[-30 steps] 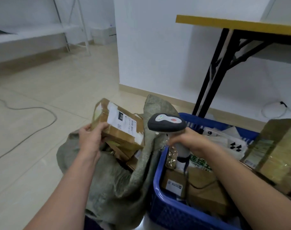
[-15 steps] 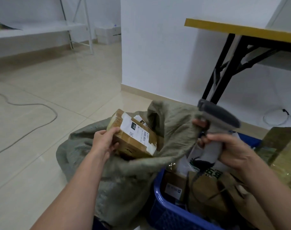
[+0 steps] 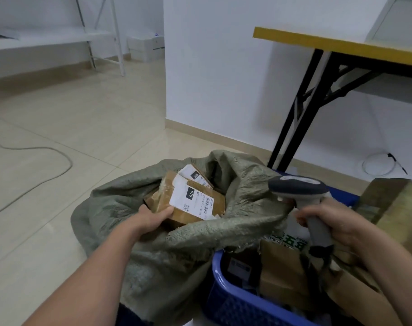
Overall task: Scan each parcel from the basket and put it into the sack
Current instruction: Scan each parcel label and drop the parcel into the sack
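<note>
A grey-green woven sack lies open on the floor in front of me. My left hand grips a brown cardboard parcel with a white label marked 010, held low inside the sack's mouth. Another labelled parcel lies in the sack just behind it. My right hand holds a grey barcode scanner by its handle, and the sack's right edge is bunched up against that hand. Below it stands the blue plastic basket with several brown and white parcels inside.
A yellow-edged table on black legs stands at the back right against a white wall. A large taped box sits at the far right. A grey cable snakes over the tiled floor on the left. White shelving stands far left.
My left hand has lowered the parcel from above the sack down into its mouth. My right hand swung the scanner right and pulled the sack's edge up.
</note>
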